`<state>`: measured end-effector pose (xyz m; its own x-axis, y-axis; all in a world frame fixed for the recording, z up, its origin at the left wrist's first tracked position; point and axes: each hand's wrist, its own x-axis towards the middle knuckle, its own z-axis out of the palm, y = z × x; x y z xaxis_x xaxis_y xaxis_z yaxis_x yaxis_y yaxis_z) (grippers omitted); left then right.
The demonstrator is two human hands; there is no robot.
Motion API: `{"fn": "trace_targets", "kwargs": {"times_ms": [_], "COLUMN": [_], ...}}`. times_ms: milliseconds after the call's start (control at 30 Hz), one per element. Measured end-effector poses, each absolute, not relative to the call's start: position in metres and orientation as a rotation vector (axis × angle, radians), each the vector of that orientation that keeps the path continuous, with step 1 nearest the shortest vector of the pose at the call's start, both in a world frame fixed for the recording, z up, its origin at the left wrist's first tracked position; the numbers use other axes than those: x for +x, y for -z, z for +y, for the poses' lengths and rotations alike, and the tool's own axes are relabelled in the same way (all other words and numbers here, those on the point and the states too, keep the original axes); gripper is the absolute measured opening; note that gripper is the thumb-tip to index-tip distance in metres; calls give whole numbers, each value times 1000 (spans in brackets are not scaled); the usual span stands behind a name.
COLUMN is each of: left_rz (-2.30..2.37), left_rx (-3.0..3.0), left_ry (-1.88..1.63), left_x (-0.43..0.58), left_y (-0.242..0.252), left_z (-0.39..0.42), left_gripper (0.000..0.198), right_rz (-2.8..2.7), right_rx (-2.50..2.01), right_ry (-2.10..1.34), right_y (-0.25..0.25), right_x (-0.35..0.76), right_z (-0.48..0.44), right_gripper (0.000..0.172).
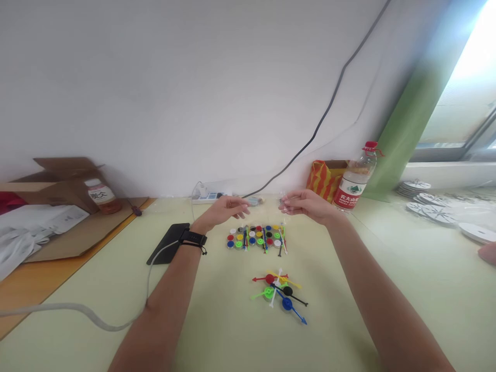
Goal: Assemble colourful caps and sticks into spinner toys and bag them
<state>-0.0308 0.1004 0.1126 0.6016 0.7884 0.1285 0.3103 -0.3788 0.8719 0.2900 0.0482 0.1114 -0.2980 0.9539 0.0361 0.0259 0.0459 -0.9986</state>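
Both of my hands are raised above the far part of the pale green table (232,330). My left hand (227,209), with a black watch on its wrist, has curled fingers; whether it holds anything I cannot make out. My right hand (304,204) pinches a small clear, pinkish piece at its fingertips. Below the hands lies a grid of coloured round caps and sticks (256,237). Nearer to me sits a loose pile of coloured clock-hand pieces (279,293), red, yellow, green, black and blue.
A black phone (167,243) with a white cable lies left of the grid. A water bottle (354,181) and an orange bag (323,178) stand at the back right. A power strip (209,196) sits by the wall. Cardboard boxes are at left, white discs (430,206) at right.
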Motion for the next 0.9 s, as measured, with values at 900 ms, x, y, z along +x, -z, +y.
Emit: {"fn": "trace_targets", "kwargs": {"times_ms": [900], "left_rz": [839], "left_rx": [1936], "left_ry": [-466], "left_x": [-31], "left_y": [-108], "left_z": [95], "left_gripper": [60], "right_rz": [-1641], "right_rx": [-807], "right_ry": [-1698], "right_y": [-114], "right_x": [290], "right_z": [33], "right_gripper": [75]}}
